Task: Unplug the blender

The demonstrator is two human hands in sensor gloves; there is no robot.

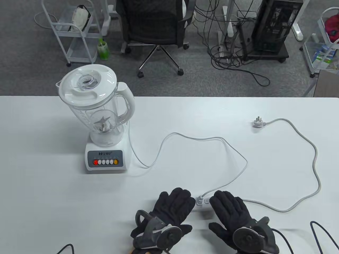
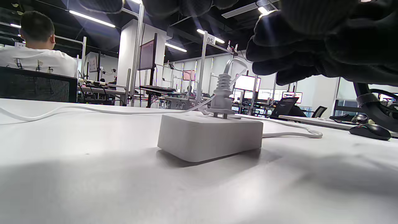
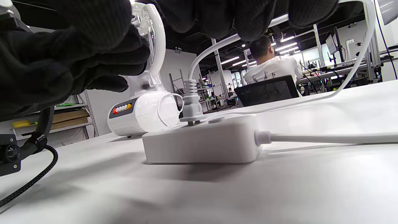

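A white table [image 1: 53, 211] fills the lower frame, with grey carpet beyond. At bottom centre, the left hand [image 1: 169, 211] and right hand [image 1: 233, 214] are spread flat, gripping nothing, either side of a white power strip [image 2: 210, 137]. The blender plug [image 2: 222, 99] is seated in it, prongs partly exposed. Its cord [image 1: 196, 139] is looped left to the blender [image 1: 102, 124]. An office chair [image 1: 153, 23] and 2 carts [image 1: 76, 29] are seen farthest.

From the table view my left hand [image 1: 169, 211] and right hand [image 1: 233, 214] cover both ends of the power strip [image 1: 202, 202]. My wrists run off the bottom edge. Beside the strip, blender [image 3: 141, 109] jug top is cropped.
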